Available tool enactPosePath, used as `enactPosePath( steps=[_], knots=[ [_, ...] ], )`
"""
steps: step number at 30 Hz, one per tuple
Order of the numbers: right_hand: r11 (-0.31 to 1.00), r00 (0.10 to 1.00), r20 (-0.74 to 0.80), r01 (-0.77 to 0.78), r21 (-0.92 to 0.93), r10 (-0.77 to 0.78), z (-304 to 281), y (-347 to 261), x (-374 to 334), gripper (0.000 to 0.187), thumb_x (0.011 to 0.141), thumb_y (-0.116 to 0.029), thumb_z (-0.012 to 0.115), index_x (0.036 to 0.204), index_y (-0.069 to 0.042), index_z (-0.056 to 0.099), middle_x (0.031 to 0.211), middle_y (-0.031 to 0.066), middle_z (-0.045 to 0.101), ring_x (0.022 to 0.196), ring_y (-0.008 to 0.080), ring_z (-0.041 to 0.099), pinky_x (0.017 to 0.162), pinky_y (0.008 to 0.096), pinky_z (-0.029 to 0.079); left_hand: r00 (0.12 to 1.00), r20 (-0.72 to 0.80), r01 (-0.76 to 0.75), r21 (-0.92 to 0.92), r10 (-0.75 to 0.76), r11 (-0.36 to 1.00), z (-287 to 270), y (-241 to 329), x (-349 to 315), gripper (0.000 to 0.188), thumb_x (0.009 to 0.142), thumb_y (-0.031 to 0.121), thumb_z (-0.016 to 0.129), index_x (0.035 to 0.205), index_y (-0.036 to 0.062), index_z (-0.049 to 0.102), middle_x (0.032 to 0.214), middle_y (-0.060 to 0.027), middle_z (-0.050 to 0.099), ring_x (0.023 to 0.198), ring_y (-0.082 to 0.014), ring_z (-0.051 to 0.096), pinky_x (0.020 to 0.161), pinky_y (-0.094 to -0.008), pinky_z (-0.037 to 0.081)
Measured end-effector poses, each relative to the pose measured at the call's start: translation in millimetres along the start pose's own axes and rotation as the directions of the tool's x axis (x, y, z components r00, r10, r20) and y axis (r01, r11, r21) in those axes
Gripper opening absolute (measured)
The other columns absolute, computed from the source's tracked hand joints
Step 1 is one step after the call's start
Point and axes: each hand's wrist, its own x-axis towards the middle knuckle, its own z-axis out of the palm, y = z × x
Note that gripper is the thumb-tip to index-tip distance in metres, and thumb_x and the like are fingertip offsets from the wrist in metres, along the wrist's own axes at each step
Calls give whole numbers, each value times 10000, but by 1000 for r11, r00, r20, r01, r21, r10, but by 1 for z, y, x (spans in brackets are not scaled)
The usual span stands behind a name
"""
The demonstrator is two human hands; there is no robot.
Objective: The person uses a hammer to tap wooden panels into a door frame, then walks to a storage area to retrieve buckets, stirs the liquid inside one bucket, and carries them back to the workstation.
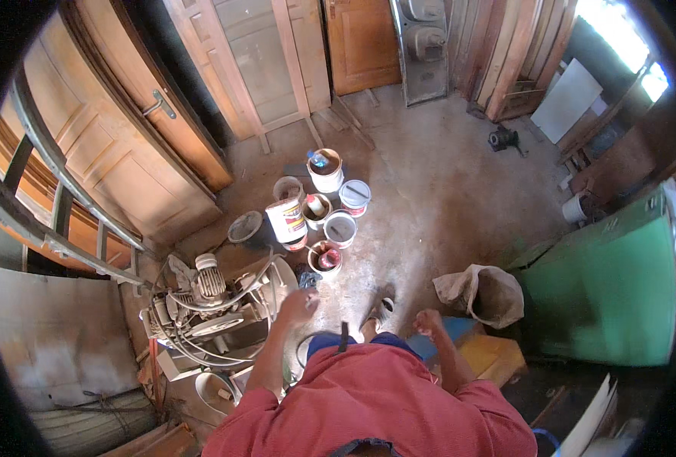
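Note:
My left hand point(300, 306) is held out in front of my body with its fingers curled in, and I see nothing in it. Just beyond it lies a crumpled dark plastic bag point(307, 276), beside a bucket with a red-stained container point(327, 260). My right hand point(429, 323) is also curled, with nothing visible in it. It is nearest to a whitish open sack point(510, 293) and a blue panel point(446, 340). Neither hand appears to touch anything.
A cluster of paint buckets point(339, 227) stands ahead. Machinery with a motor point(210, 280) and hoses fills the left side, near a curved metal frame point(56, 152). Wooden doors point(102, 145) lean at left and back. A green panel point(597, 289) stands right.

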Motion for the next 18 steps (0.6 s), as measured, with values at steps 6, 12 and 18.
enactPosePath(
  steps=[6, 12, 18],
  knots=[
    [960, 972, -205, -159, -229, 112, -83, -95, 87, 138, 842, -119, 552, 718, -72, 590, 649, 87, 607, 450, 145, 513, 360, 273, 352, 937, 336, 123, -64, -95, 990, 58, 12, 68, 397, 875, 346, 639, 1164, 73, 636, 1098, -204, 672, 1049, -365, 636, 913, -443, 492],
    [911, 958, -237, 49, -410, -158, -102, -132, 192, 198, 879, -203, 539, 772, -74, 645, 702, 101, 640, 628, 196, 614, 473, 359, 449, 918, 381, 117, 2, -109, 993, 58, 10, 171, 463, 878, 374, 637, 1205, 48, 604, 1148, -201, 662, 1095, -354, 623, 943, -427, 483],
    [330, 980, 3, 70, -941, -198, -45, -228, 236, 308, 885, -289, 503, 979, -66, 693, 1016, 267, 656, 1015, 459, 611, 932, 514, 460, 957, 218, 218, -102, -192, 970, 66, -14, 278, 462, 891, 330, 629, 1227, 21, 558, 1143, -196, 659, 1078, -350, 627, 922, -425, 495]
  ],
)
